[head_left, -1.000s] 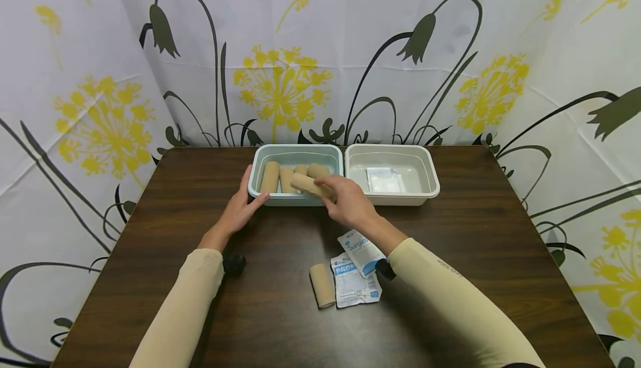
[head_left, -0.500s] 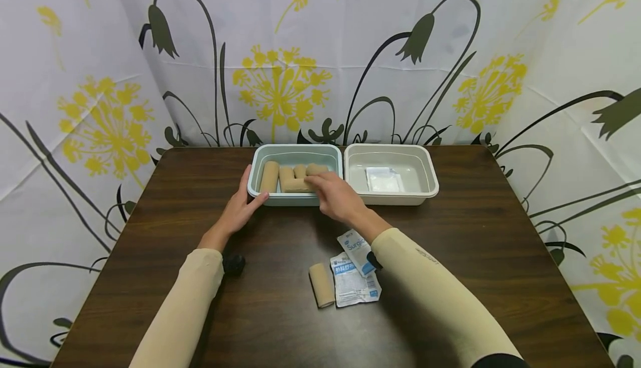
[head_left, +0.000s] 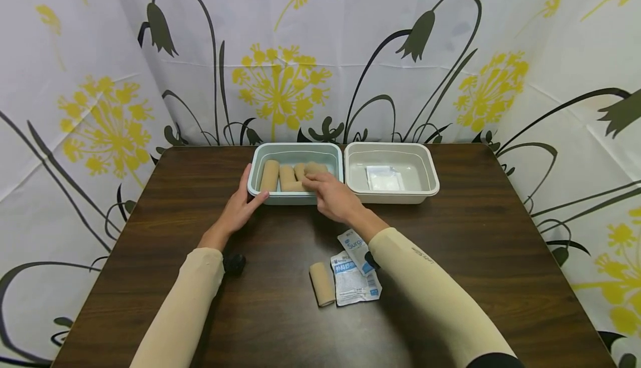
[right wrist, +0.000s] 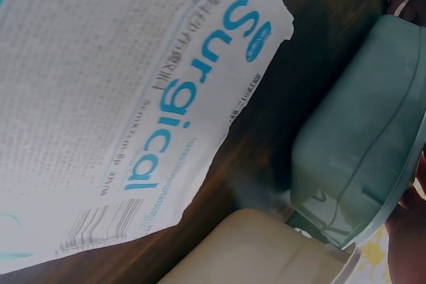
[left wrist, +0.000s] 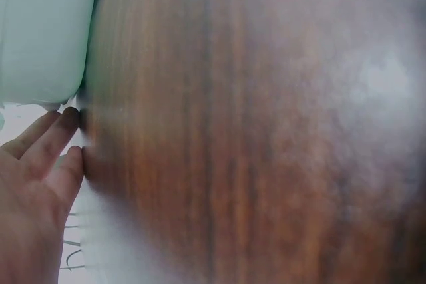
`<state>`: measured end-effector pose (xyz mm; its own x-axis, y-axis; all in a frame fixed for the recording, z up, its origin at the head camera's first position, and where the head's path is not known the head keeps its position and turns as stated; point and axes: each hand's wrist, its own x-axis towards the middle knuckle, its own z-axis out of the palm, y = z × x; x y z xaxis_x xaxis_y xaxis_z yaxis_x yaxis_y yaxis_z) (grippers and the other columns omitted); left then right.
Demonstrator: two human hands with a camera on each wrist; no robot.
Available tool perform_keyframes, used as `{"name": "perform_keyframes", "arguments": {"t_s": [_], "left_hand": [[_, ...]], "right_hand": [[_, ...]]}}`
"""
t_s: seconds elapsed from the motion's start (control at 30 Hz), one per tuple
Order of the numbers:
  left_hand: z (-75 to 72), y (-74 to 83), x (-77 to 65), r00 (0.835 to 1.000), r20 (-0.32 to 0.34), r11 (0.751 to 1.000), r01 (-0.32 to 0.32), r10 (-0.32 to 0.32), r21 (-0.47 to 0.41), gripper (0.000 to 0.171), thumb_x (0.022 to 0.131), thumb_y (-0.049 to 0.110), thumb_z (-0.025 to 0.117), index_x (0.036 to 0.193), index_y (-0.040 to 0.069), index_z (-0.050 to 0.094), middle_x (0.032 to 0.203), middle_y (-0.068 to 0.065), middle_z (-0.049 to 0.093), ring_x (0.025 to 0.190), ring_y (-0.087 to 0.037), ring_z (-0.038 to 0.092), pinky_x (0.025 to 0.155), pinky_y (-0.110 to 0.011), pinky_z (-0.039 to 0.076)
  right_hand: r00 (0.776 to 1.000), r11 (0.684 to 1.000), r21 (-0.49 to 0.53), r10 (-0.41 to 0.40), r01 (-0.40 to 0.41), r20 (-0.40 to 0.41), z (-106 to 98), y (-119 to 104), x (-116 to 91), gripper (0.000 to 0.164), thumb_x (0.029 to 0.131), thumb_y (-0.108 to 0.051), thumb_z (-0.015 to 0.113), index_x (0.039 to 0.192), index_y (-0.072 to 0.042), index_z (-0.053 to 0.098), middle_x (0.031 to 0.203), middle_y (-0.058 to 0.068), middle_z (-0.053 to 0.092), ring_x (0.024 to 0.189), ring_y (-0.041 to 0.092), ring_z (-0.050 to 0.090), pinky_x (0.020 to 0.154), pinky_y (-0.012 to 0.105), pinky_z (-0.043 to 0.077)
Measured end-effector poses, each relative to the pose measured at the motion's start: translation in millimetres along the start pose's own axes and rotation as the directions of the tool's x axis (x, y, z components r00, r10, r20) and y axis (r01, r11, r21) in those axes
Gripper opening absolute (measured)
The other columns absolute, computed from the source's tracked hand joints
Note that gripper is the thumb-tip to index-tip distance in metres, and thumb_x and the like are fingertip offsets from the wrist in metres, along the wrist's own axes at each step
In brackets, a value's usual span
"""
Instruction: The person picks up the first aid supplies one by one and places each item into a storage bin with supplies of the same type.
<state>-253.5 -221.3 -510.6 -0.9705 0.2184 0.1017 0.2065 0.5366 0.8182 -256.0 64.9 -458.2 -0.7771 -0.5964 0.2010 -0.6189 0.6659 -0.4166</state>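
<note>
On the dark brown wood-grain table (head_left: 260, 301), the cream fabric right sleeve (head_left: 430, 284) passes over flat white-and-blue paper packets (head_left: 355, 287); hanging low, it could drag them. The pale blue-green plastic tub (head_left: 290, 200) could slide if pushed, though the left hand (head_left: 237, 209) braces it, thumb at the front rim, fingers fairly straight along the outer side. The right hand (head_left: 338, 198) covers one end of a tan cylindrical roll (head_left: 292, 186) lying crosswise inside; I cannot tell whether its fingers pinch or just press. Crowded against neighbouring rolls, it could ride up or tip.

The table's far edge lies close behind the tub, leaving little room backward. The cream plastic tub (head_left: 400, 196) just beside it limits rightward movement; the tabletop to the left and nearside offers more.
</note>
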Motion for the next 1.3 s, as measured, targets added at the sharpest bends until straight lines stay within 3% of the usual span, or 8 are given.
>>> {"name": "perform_keyframes", "arguments": {"t_s": [0.43, 0.6, 0.77, 0.9, 1.03, 1.13, 1.3], "left_hand": [[0.1, -1.0, 1.2, 1.0, -0.003, 1.0, -0.005, 0.005, 0.007, 0.087, 0.099, 0.038, 0.056, 0.157, 0.034, -0.008, 0.163, -0.012, 0.012, 0.142, -0.038, 0.025, 0.109, -0.062, 0.021], [-0.5, -0.6, 1.1, 1.0, -0.008, 1.0, -0.009, 0.009, 0.008, 0.087, 0.099, 0.037, 0.056, 0.158, 0.032, -0.007, 0.162, -0.014, 0.013, 0.141, -0.039, 0.026, 0.109, -0.062, 0.021], [-0.1, -1.4, 1.2, 1.0, -0.006, 1.0, -0.007, 0.007, 0.013, 0.086, 0.099, 0.037, 0.056, 0.158, 0.032, -0.007, 0.162, -0.013, 0.012, 0.142, -0.039, 0.025, 0.109, -0.062, 0.021], [-0.2, -2.2, 0.9, 1.0, -0.005, 1.0, -0.003, 0.003, 0.008, 0.086, 0.099, 0.038, 0.056, 0.157, 0.034, -0.007, 0.163, -0.012, 0.011, 0.142, -0.039, 0.025, 0.109, -0.062, 0.021], [-0.4, -2.5, 1.0, 1.0, -0.005, 1.0, -0.008, 0.008, -0.002, 0.086, 0.099, 0.038, 0.056, 0.157, 0.034, -0.007, 0.163, -0.012, 0.012, 0.142, -0.038, 0.025, 0.109, -0.062, 0.02], [-0.4, -2.8, 1.3, 1.0, -0.004, 1.0, -0.018, 0.018, -0.008, 0.086, 0.099, 0.036, 0.057, 0.157, 0.033, -0.007, 0.163, -0.012, 0.011, 0.142, -0.038, 0.025, 0.109, -0.062, 0.02], [-1.1, -2.7, 1.2, 1.0, 0.002, 1.0, -0.02, 0.02, -0.01, 0.087, 0.099, 0.035, 0.057, 0.158, 0.031, -0.007, 0.163, -0.011, 0.009, 0.142, -0.038, 0.023, 0.109, -0.064, 0.02]], "right_hand": [[0.989, 0.998, 0.012, -0.058, 0.06, -0.139, -5.8, 6.0, -16.9, 0.039, 0.093, 0.0, 0.051, 0.129, -0.005, 0.065, 0.137, 0.012, 0.056, 0.129, 0.026, 0.048, 0.107, 0.037, 0.037], [0.978, 0.998, 0.065, -0.003, 0.017, -0.206, -11.6, 4.6, -25.2, 0.034, 0.096, -0.004, 0.051, 0.127, -0.006, 0.066, 0.133, 0.01, 0.058, 0.126, 0.023, 0.051, 0.105, 0.036, 0.039], [0.957, 0.983, 0.185, 0.059, -0.005, -0.286, -22.7, 0.7, -35.6, 0.033, 0.094, -0.001, 0.057, 0.125, -0.006, 0.067, 0.131, 0.008, 0.059, 0.124, 0.023, 0.052, 0.101, 0.039, 0.041], [0.949, 0.971, 0.24, 0.064, 0.013, -0.309, -32.7, -1.6, -47.8, 0.034, 0.093, -0.001, 0.06, 0.125, -0.007, 0.067, 0.128, 0.005, 0.061, 0.116, 0.02, 0.056, 0.091, 0.038, 0.045], [0.957, 0.968, 0.25, 0.044, 0.031, -0.288, -37.6, -3.2, -62.6, 0.033, 0.094, -0.004, 0.061, 0.127, -0.008, 0.065, 0.126, 0.002, 0.061, 0.107, 0.016, 0.057, 0.079, 0.035, 0.045], [0.971, 0.966, 0.251, -0.007, 0.069, -0.238, -36.1, -6.1, -73.9, 0.032, 0.093, -0.005, 0.063, 0.125, -0.007, 0.066, 0.123, 0.001, 0.063, 0.107, 0.014, 0.057, 0.083, 0.034, 0.047], [0.986, 0.962, 0.219, -0.157, 0.164, -0.047, -24.8, -15.0, -91.6, 0.034, 0.091, -0.014, 0.07, 0.124, -0.01, 0.066, 0.124, 0.0, 0.061, 0.114, 0.013, 0.057, 0.094, 0.034, 0.046]]}}
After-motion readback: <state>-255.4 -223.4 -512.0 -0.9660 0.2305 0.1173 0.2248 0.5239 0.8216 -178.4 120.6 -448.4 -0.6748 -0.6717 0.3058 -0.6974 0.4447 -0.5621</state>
